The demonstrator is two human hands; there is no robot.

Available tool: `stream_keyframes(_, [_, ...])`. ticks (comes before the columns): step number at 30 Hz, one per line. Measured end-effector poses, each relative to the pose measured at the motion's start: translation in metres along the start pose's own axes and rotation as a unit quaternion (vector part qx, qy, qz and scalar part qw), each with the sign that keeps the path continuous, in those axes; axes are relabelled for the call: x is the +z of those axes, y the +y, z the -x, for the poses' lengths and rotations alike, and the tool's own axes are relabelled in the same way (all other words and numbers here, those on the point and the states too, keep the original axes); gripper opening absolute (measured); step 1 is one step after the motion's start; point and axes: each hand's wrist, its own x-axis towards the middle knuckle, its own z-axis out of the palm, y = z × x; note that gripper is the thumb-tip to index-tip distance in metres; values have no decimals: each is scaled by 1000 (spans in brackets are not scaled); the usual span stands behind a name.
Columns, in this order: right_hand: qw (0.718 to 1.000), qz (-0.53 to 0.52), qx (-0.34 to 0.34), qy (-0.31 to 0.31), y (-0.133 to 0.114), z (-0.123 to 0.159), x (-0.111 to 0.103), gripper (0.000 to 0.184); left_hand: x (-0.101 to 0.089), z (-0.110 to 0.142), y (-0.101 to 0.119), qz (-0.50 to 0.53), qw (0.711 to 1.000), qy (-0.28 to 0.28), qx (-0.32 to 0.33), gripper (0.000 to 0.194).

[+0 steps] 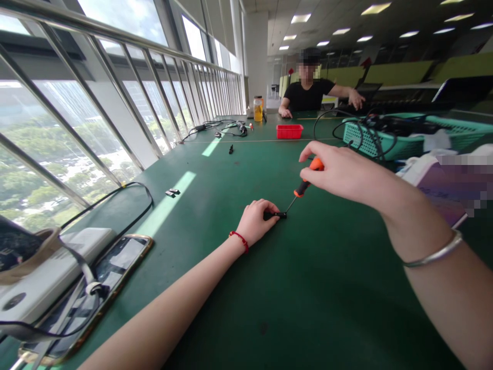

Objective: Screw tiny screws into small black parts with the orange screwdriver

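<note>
My left hand point(259, 221) pinches a small black part point(282, 215) against the green tabletop point(246, 308); the fingers cover much of it, and its exact kind does not show. In my right hand point(339, 167) is a screwdriver point(301, 188) with an orange and black handle, held by the fingers near the handle's top. Its thin shaft slants down to the left, and the tip meets or nearly meets the right end of the black part. Small dark pieces point(172, 192) lie to the left, and another black piece point(231, 149) lies farther back.
A phone point(127, 262) and a white box-shaped device point(77, 267) with cables lie at left. Toward the back are a red bin point(289, 132), a jar point(258, 109) and loose cables point(241, 126). A turquoise basket point(360, 139) stands right. A person point(310, 92) sits opposite.
</note>
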Motion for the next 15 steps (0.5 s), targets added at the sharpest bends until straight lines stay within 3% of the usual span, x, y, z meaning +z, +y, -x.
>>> stream_keyframes(6, [1000, -10, 15, -2, 0, 0, 0, 43, -1, 0, -1, -4, 1000, 19, -4, 8])
stream_keyframes(11, [1000, -19, -11, 0, 4, -1, 1, 28, -1, 0, 0, 1, 1000, 17, -11, 8])
stream_keyframes(15, [999, -28, -2, -27, 4, -2, 1, 35, -1, 0, -1, 4, 1000, 17, -6, 8])
